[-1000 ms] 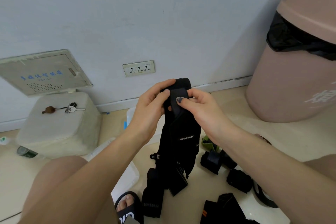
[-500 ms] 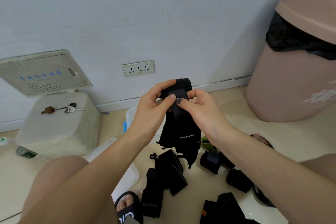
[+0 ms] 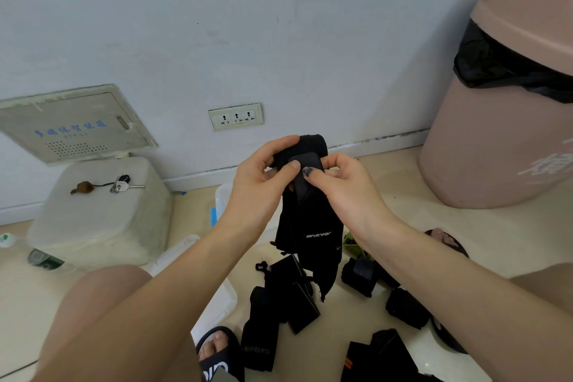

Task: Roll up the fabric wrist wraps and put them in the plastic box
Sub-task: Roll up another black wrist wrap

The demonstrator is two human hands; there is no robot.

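Up front, left hand (image 3: 260, 183) and right hand (image 3: 344, 186) both pinch black wrist wrap (image 3: 310, 226), white logo unreadable; "BOFEERSI" wrap (image 3: 259, 341) on floor.

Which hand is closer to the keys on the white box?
Left. The left hand grips the black wrist wrap on the side toward the keys; the right hand grips it on the far side.

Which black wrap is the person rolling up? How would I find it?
Start at the white wall socket and look just below it, where the left hand and right hand meet. They pinch the wrist wrap at its rolled top. Unlike the other wraps lying on the floor, it hangs in the air.
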